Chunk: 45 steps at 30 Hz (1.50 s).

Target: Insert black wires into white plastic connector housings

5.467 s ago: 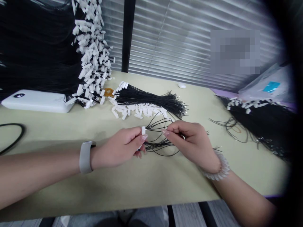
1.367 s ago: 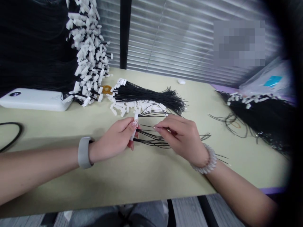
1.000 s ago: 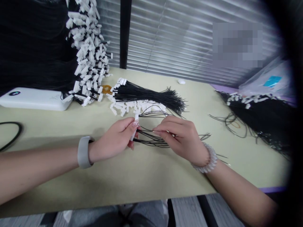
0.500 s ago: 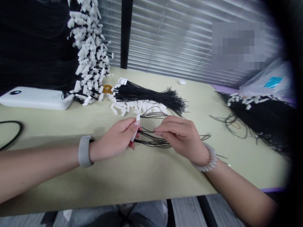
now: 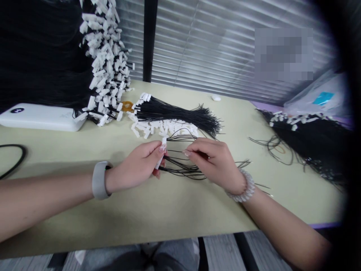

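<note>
My left hand [image 5: 139,165] is closed in a pinch on a stack of small white connectors [image 5: 161,152], held upright just above the table. Thin black wires [image 5: 183,170] run from these connectors to the right. My right hand [image 5: 214,162] is closed on those wires, with thumb and forefinger pinching one strand near the connectors. Behind my hands lies a bundle of black wires with white connectors [image 5: 172,113], and a row of loose white connectors [image 5: 163,130] in front of it.
A large heap of black wires with white connectors [image 5: 104,64] rises at the back left, beside a white power bank [image 5: 42,117]. Another dark wire pile [image 5: 307,139] lies at the right. The pale table [image 5: 141,214] ends close to my body. Window blinds [image 5: 214,45] stand behind.
Since 5.5 s ago both hands have dropped lower and closer together over the wires. In the last second they have barely moved; my right fingers shifted slightly along the strands.
</note>
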{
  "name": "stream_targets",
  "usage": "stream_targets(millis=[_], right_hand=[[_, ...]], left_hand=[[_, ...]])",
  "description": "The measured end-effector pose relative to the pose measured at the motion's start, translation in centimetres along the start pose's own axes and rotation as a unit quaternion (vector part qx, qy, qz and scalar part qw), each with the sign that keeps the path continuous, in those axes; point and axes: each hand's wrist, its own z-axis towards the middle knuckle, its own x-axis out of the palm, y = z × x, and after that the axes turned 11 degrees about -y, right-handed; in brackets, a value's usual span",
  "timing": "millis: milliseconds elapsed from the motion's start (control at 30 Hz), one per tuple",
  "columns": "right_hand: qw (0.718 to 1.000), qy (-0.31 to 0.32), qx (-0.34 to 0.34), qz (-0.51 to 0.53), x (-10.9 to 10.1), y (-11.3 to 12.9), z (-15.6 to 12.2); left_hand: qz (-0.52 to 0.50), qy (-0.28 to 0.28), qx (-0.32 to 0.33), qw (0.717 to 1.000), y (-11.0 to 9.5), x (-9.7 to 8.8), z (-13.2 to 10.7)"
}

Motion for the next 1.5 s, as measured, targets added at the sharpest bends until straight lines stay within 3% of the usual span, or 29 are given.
stream_targets(millis=[167, 533, 933, 1100, 1167, 1267, 1333, 1400, 1500], right_hand=[[1.0, 0.008, 0.029, 0.008, 0.6, 0.6, -0.1], [0.998, -0.02, -0.056, -0.025, 2.2, 1.2, -0.3], [0.997, -0.023, -0.057, -0.043, 2.3, 1.4, -0.3], [0.991, 0.014, -0.105, -0.085, 0.7, 0.6, 0.2], [0.986, -0.038, -0.129, -0.101, -0.6, -0.4, 0.4], [0.966, -0.169, -0.118, -0.154, -2.1, -2.4, 0.8], [0.959, -0.196, -0.09, -0.183, -2.6, -3.6, 1.2], [0.965, -0.164, -0.062, -0.192, -2.7, -4.5, 1.4], [0.982, -0.046, -0.003, -0.186, -3.0, -5.4, 1.6]], left_hand=[[0.012, 0.0, 0.015, 1.0, -0.1, 0.0, 0.0], [0.069, 0.039, 0.056, 0.995, -0.2, 0.0, 0.0], [0.052, 0.032, 0.055, 0.997, -0.1, 0.1, -0.1], [0.016, 0.0, 0.023, 1.0, -0.2, 0.0, 0.1], [-0.021, -0.02, -0.004, 1.0, -0.1, 0.0, 0.2], [-0.073, -0.033, -0.028, 0.996, 0.1, -0.1, 0.4], [-0.085, -0.031, -0.033, 0.995, 0.2, -0.2, 0.5], [-0.09, -0.033, -0.032, 0.995, 0.3, -0.2, 0.6], [-0.11, -0.054, -0.025, 0.992, 0.6, -0.2, 0.7]])
